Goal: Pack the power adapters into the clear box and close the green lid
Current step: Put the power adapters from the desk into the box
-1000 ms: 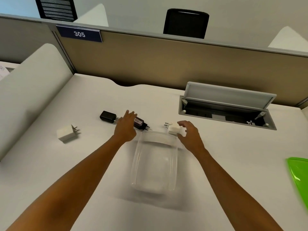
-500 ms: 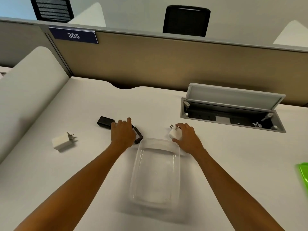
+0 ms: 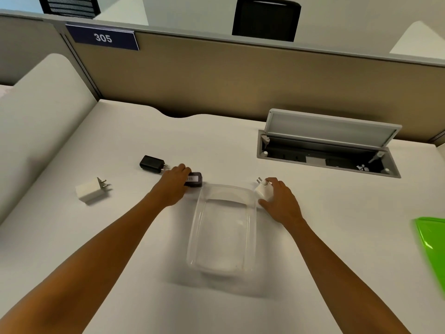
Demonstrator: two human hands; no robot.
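A clear box (image 3: 224,231) stands open in the middle of the white desk, with nothing inside it. My left hand (image 3: 172,186) grips a black adapter with a white label (image 3: 194,179) just beyond the box's far left corner. My right hand (image 3: 279,201) holds a white adapter (image 3: 263,190) at the far right corner, prongs pointing away and up. Farther left lie a second black adapter (image 3: 152,163) and a white adapter (image 3: 90,190), both untouched. The green lid (image 3: 431,247) lies at the right edge, partly cut off.
An open grey cable hatch (image 3: 330,145) with its flap raised is set into the desk at the back right. A beige partition (image 3: 240,80) closes the far side and a white curved divider (image 3: 36,121) the left. The desk surface (image 3: 337,225) is white.
Both hands have closed on their adapters: the left on the labelled black one, the right on the white one, now lifted with prongs tilted up. The view has shifted slightly.
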